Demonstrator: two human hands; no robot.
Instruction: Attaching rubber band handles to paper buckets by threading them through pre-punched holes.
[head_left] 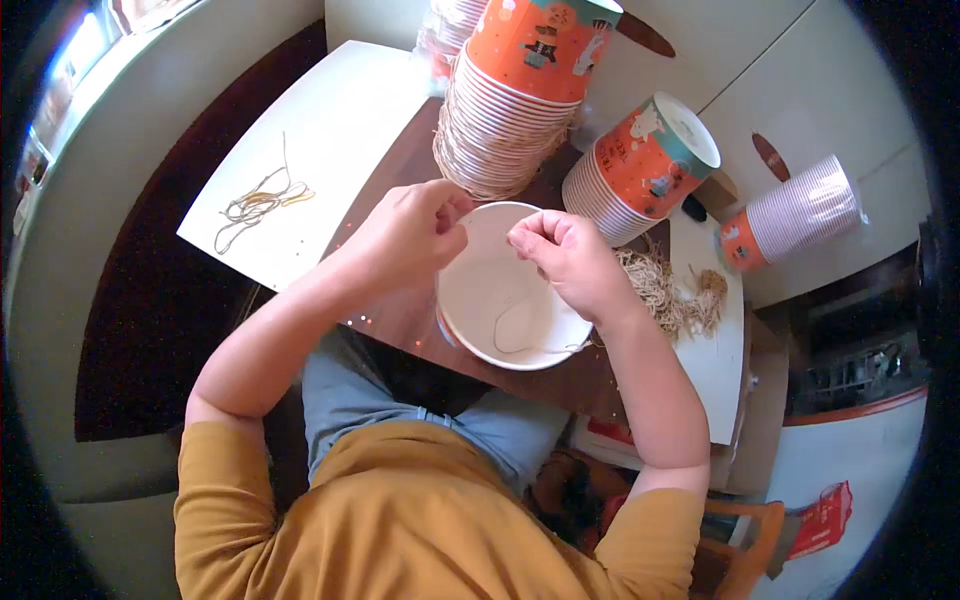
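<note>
A large paper bucket [475, 295] with a white inside stands at the table edge in front of me, its mouth facing up. Over its far rim, my left hand [425, 228] is closed in a pinch. My right hand [580, 262] pinches too, thumb against finger, above the bucket's right side. Whatever lies between the fingertips is too small to make out. A thin cord [497, 335] curves against the bucket's inner wall and runs to the right rim, below my right hand. To the right lies a tangled bundle of tan paper cords [650, 285].
Behind the bucket rises a tall stack of orange-printed paper buckets [510, 110]. A shorter stack [625, 170] stands right of it, and another wrapped stack [795, 220] lies tilted farther right. Loose cords [265, 205] rest on the white board [330, 130] at left.
</note>
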